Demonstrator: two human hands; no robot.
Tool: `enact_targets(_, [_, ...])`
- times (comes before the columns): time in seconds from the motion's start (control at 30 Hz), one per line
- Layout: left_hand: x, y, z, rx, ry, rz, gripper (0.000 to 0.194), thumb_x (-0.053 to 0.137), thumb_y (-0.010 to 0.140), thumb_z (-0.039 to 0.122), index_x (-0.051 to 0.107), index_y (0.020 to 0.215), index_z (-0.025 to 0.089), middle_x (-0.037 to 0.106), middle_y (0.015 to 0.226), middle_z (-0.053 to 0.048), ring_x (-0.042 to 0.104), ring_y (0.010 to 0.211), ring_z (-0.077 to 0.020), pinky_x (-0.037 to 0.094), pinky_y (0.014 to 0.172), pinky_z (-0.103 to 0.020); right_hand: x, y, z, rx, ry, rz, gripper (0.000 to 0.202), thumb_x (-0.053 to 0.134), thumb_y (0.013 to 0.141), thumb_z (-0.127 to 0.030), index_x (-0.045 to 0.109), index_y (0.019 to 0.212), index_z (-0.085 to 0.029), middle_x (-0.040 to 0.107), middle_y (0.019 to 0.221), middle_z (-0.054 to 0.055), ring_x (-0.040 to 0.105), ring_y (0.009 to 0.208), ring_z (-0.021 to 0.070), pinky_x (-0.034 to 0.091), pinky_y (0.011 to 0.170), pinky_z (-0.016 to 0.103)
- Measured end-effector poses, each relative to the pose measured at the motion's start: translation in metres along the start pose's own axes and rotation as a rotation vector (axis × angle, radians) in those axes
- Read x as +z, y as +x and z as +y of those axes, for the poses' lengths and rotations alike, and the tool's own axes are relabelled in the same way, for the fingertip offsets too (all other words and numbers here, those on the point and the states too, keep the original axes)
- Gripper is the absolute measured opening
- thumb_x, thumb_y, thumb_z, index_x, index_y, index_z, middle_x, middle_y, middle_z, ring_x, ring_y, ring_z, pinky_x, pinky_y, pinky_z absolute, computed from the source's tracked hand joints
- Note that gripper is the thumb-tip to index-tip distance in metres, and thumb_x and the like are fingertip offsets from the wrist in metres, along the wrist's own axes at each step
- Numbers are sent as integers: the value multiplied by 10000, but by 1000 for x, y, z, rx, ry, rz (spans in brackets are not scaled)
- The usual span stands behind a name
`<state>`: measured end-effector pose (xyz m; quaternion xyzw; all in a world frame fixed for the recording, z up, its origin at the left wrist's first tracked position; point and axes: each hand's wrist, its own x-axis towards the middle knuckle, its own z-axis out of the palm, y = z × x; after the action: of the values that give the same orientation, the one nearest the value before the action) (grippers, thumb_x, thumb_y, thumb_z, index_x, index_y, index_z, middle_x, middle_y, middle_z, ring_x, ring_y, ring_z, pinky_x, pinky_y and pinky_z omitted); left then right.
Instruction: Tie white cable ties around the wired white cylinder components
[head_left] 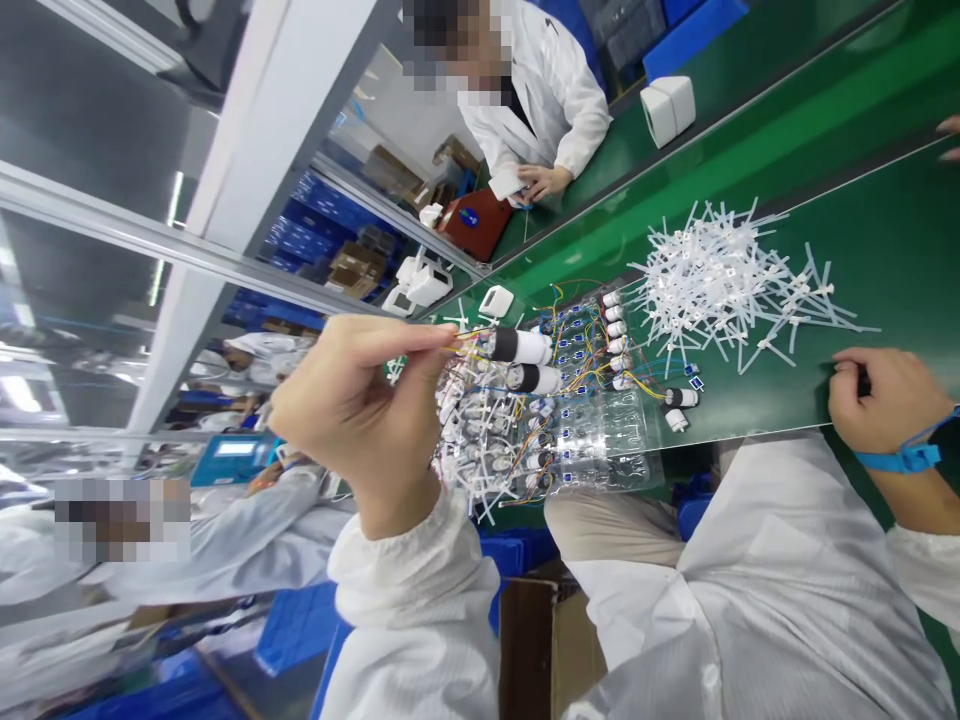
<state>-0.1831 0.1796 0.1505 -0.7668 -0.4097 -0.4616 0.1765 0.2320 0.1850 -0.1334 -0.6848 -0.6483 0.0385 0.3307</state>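
My left hand (pixel 360 410) is raised at centre left, thumb and forefinger pinched on thin coloured wires. From these wires hang two small cylindrical motors, one a white and black motor (pixel 517 346) and below it another motor (pixel 534 379). Under them lies a clear plastic tray (pixel 600 430) with rows of wired parts and small blue boards. My right hand (pixel 889 395) rests on the green table with its fingers curled in, and no object shows in it. A blue strap (pixel 904 457) circles that wrist.
A heap of white plastic strips (pixel 716 285) lies between the tray and my right hand. Loose motors (pixel 681 398) sit near the table edge. Across the table a person in a white coat (pixel 540 90) holds a white device. Cardboard boxes (pixel 551 630) stand below.
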Motion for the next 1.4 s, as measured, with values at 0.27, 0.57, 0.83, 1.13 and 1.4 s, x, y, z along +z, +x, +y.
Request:
enact_targets(0.27, [56, 23, 62, 96, -99, -210, 150, 813, 1021, 165, 807, 1029, 314, 808, 894, 68, 718, 785, -159, 599, 729, -393, 3, -2, 0, -23, 23, 86, 286, 547, 991, -254, 819, 993, -168, 827, 973, 155, 701, 919, 293, 469, 779, 368])
enact_targets(0.57, [153, -23, 75, 218, -241, -621, 132, 662, 1119, 221, 793, 1110, 235, 822, 933, -16, 723, 889, -184, 585, 846, -335, 4, -6, -1, -32, 95, 69, 263, 538, 1019, -243, 792, 1066, -196, 811, 992, 111, 709, 973, 292, 484, 849, 381])
enact_targets(0.83, [174, -93, 38, 42, -234, -872, 220, 577, 1135, 193, 767, 1242, 214, 812, 1129, -84, 762, 1053, -236, 637, 924, -384, -10, -1, 0, -121, 142, 10, 247, 533, 1036, -214, 775, 1082, -217, 823, 1037, 109, 726, 977, 297, 524, 909, 409])
enact_targets(1.13, [116, -130, 42, -175, -274, -699, 480, 602, 1107, 167, 547, 1575, 260, 701, 1498, -162, 660, 1424, -313, 579, 1188, -575, -19, 6, 7, -128, 253, -70, 257, 578, 1075, -372, 798, 1070, -240, 827, 1022, 105, 744, 945, 315, 557, 874, 444])
enact_targets(1.4, [64, -213, 142, -541, -663, -713, 371, 549, 1094, 175, 682, 1408, 320, 820, 1279, -85, 791, 1159, -246, 661, 1007, -376, -37, 24, -54, -78, 623, -431, 284, 655, 1065, -509, 820, 1083, -279, 833, 1088, 92, 783, 997, 312, 608, 879, 432])
